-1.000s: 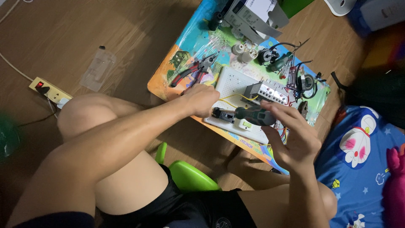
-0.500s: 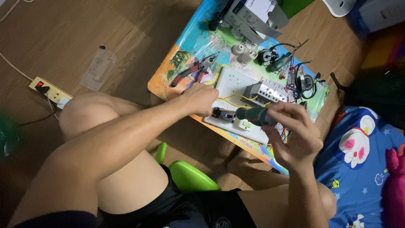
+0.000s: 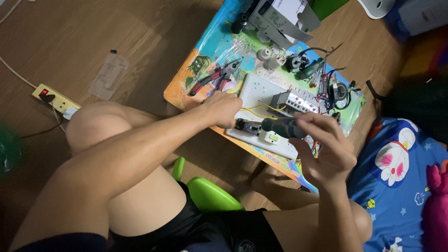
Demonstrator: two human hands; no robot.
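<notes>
Sitting low on wooden floor (image 3: 140, 32), colourful bench (image 3: 186, 88) crowded with pliers (image 3: 214, 77) and wires. Right hand (image 3: 322, 149) curled around green screwdriver (image 3: 282, 127), tip toward white board (image 3: 261, 93). Left hand (image 3: 224, 108) closed, pressing board's near edge, just beside screwdriver tip.

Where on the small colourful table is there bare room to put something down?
Little. The table's near-left corner, below the red-handled pliers, is the main bare patch. The white pegboard is filled by the left hand, the right hand with its screwdriver, and a grey terminal block. Cables and parts crowd the far side.
</notes>
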